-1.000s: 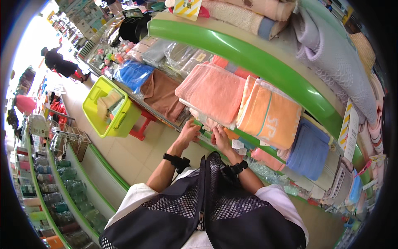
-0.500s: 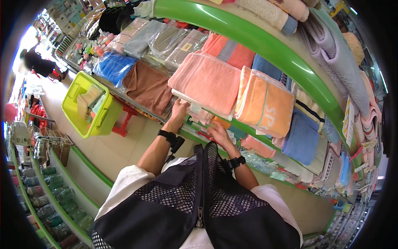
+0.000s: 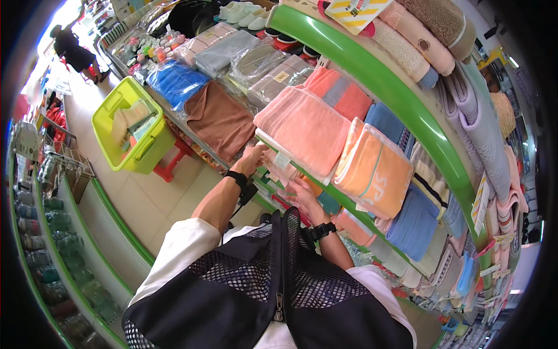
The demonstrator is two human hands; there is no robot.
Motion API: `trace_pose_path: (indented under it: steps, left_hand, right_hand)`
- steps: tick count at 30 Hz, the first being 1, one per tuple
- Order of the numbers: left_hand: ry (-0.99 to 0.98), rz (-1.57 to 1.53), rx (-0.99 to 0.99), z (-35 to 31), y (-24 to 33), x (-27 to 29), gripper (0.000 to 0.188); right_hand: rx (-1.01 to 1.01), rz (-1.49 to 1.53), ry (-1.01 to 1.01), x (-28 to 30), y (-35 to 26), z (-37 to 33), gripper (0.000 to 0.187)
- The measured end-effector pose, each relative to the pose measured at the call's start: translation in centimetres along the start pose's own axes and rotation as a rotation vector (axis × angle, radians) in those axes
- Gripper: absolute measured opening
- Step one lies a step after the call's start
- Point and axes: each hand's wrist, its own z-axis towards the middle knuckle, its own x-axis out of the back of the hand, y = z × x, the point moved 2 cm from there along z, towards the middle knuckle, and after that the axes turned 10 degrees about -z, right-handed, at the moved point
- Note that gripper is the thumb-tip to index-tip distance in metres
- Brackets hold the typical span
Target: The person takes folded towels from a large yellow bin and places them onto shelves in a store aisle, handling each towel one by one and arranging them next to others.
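Note:
Beneath the upper towel shelf's green edge, a pale pink folded cloth [image 3: 281, 167] lies between my hands, partly hidden by the shelf above. My left hand [image 3: 251, 159] is at the shelf's left end, its fingers bent round the cloth's near corner. Close to the cloth's right side is my right hand [image 3: 302, 194], fingers apart and slightly blurred. Just above them sits a stack of folded coral-pink towels [image 3: 305, 131], with orange towels [image 3: 375, 168] beside it. A teal folded cloth [image 3: 329, 203] shows on the lower level, right of my right hand.
A lime-green bin [image 3: 125, 125] holding cloths stands at left on a red stool [image 3: 174, 161]. Brown cloth [image 3: 220, 122] and plastic-wrapped packs [image 3: 279, 78] lie on the display left of the towels. A bottle shelf [image 3: 58, 221] runs along the lower left. A person [image 3: 75, 49] is far left.
My view has shifted, so the shelves appear tilted and moved right. Both hands stay under the upper shelf edge; the right hand's fingers have spread beside the pale pink cloth.

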Motion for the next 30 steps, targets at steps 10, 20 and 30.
trace_pose_path:
  steps: [10, 20, 30]
  left_hand:
    - [-0.057, 0.089, -0.127, 3.5, 1.1, -1.8, 0.025]
    - [-0.573, -0.484, -0.007, -6.2, 1.3, -4.8, 0.018]
    - [-0.731, -0.588, 0.080, -13.3, 2.3, 1.9, 0.051]
  right_hand:
    - [0.012, 0.110, -0.038, 0.6, -0.3, 1.3, 0.030]
    - [-0.206, 0.328, -0.087, 1.8, -0.2, -1.8, 0.049]
    - [0.048, 0.673, -0.366, -2.0, -3.9, -1.6, 0.044]
